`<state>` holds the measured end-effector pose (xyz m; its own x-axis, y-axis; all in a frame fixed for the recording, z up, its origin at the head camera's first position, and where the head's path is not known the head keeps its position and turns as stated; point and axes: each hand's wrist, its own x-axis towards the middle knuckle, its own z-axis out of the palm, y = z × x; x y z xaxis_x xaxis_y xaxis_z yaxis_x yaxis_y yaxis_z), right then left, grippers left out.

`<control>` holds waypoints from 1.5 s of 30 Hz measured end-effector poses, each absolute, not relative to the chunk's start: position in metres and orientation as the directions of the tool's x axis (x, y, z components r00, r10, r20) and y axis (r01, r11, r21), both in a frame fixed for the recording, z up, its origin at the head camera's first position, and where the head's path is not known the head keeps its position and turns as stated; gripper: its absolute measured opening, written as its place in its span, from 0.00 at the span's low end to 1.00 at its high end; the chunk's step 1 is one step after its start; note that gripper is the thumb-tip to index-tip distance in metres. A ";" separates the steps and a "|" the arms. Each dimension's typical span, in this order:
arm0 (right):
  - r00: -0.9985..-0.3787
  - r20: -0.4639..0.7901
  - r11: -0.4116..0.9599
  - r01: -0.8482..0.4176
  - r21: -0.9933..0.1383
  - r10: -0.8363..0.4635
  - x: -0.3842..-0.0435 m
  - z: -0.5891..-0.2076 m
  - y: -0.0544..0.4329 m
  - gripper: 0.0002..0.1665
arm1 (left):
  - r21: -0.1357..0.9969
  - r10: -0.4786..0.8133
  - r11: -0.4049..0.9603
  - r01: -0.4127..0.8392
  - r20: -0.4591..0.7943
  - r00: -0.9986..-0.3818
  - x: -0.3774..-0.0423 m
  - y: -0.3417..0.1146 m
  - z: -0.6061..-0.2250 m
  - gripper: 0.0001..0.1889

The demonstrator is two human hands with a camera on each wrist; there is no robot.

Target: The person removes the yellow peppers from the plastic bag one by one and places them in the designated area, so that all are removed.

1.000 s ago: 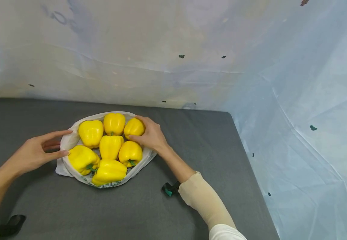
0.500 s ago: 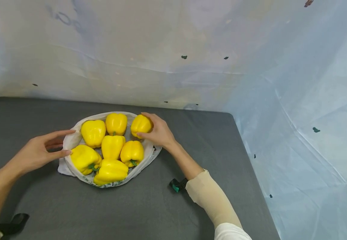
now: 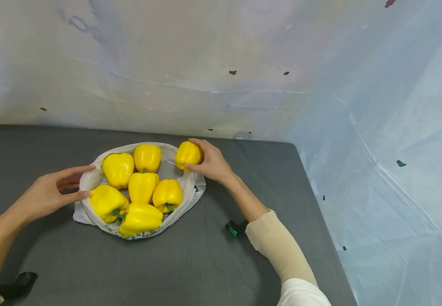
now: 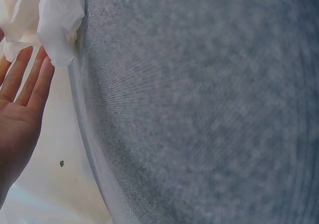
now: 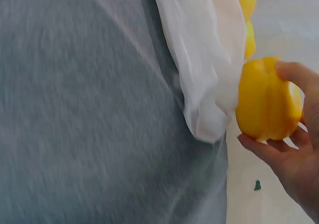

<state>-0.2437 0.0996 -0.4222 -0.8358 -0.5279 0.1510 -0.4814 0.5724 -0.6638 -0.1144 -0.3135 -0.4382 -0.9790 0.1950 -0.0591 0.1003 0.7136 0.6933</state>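
While the grey table [image 3: 266,178] spreads beneath both hands' fingers, the white bag [image 3: 188,182] lies on it between them, mouth wide. The left hand [image 3: 45,195] has its fingers extended and thumb spread apart from them, tips touching the bag's side; it has barely moved. The right hand [image 3: 214,163] grips one yellow pepper [image 3: 188,154] between thumb and fingers. That pepper has shifted: a second ago the right fingers had it snug beside its neighbours, and now they hold it at the bag's far right rim, with bare bag bottom showing to the left of the fingertips. So it seems to be on its way out, not yet clear of the rim. Six other peppers [image 3: 143,187] sit in the bag, between the two hands' fingertips, untouched by the right.
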 end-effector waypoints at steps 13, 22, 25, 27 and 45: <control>-0.847 0.133 0.593 -0.465 -0.657 -0.515 -0.257 -0.430 0.131 0.48 | 0.694 0.202 0.713 0.097 -0.071 -0.977 -0.111 -0.312 -0.442 0.38; -0.874 0.117 0.582 -0.408 -0.703 -0.472 -0.267 -0.435 0.148 0.46 | 0.687 0.190 0.722 0.084 -0.079 -0.979 -0.110 -0.313 -0.442 0.39; -0.878 0.105 0.572 -0.391 -0.721 -0.467 -0.271 -0.435 0.154 0.46 | 0.688 0.189 0.721 0.083 -0.080 -0.979 -0.109 -0.314 -0.443 0.39; -0.883 0.098 0.572 -0.379 -0.727 -0.460 -0.274 -0.435 0.158 0.47 | 0.689 0.191 0.720 0.087 -0.076 -0.979 -0.110 -0.313 -0.443 0.38; -0.900 0.040 0.562 -0.305 -0.769 -0.434 -0.296 -0.435 0.187 0.47 | 0.702 0.195 0.708 0.079 -0.086 -0.977 -0.110 -0.308 -0.441 0.39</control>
<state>-0.2956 0.1867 -0.4350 -0.9001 -0.4339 0.0396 -0.3048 0.5621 -0.7689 -0.1102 -0.3079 -0.4407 -0.9771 0.1947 -0.0857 0.0795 0.7078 0.7019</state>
